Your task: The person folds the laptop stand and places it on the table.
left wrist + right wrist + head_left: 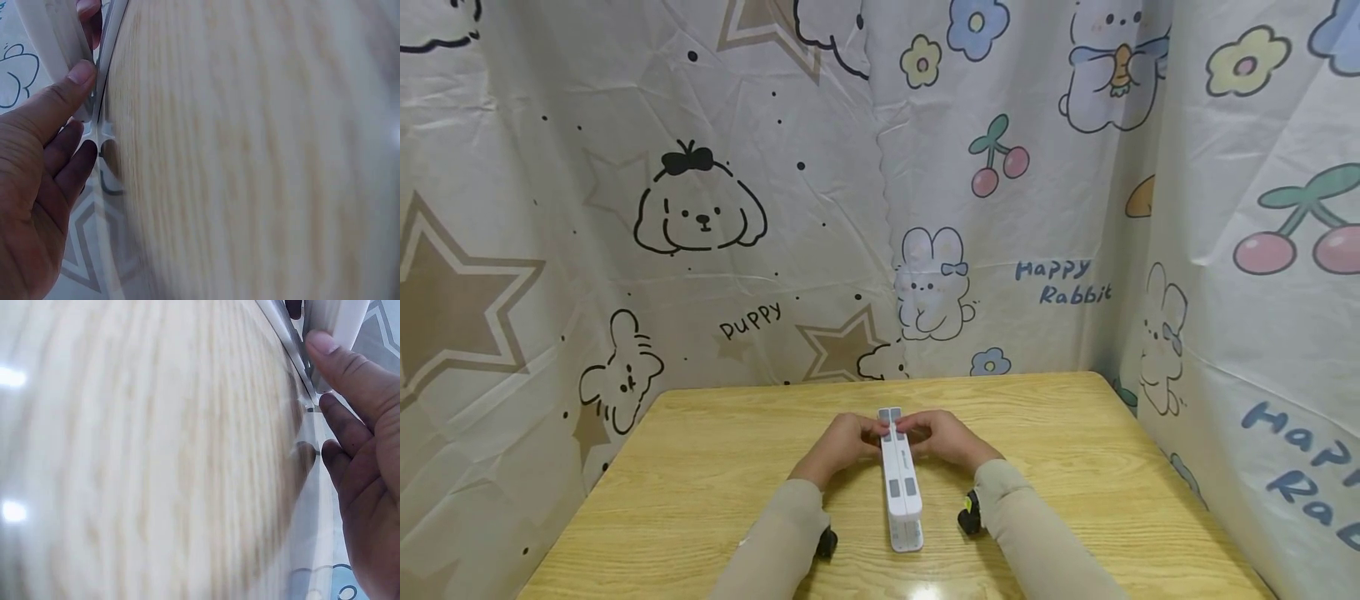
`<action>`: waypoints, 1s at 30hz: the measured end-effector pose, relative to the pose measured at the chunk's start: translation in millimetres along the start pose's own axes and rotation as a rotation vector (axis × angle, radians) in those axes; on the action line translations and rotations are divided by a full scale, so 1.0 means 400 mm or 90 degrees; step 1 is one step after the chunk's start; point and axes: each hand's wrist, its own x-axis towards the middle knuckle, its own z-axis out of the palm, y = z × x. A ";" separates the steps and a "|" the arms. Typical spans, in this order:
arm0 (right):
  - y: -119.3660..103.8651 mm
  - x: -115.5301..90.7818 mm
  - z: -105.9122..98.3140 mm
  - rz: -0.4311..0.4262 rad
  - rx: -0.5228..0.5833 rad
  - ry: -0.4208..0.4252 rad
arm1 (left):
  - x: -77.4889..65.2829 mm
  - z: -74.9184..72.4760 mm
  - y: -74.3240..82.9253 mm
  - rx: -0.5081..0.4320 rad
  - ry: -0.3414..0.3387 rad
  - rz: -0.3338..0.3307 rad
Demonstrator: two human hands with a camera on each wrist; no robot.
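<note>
A white folded laptop stand point(900, 475) with grey pads lies lengthwise on the table, its near end pointing toward me. At its far part, my left hand point(844, 446) grips it from the left with thumb and fingers. My right hand point(951, 440) holds the same part from the right. In the left wrist view, the left hand point(44, 150) has its thumb against the white side of the laptop stand point(53, 37). The right wrist view shows the right hand point(369, 437) with its thumb on the stand's other side point(349, 322). Some fingertips are hidden behind the stand.
The light wood table point(715, 483) extends around the stand on both sides. A printed curtain point(820, 225) hangs behind the table and along its sides. Small black wrist devices sit under the left cuff point(801, 500) and the right cuff point(1000, 483).
</note>
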 end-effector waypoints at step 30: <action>0.002 -0.021 0.000 -0.037 -0.069 -0.022 | -0.013 0.002 0.007 0.080 -0.024 0.018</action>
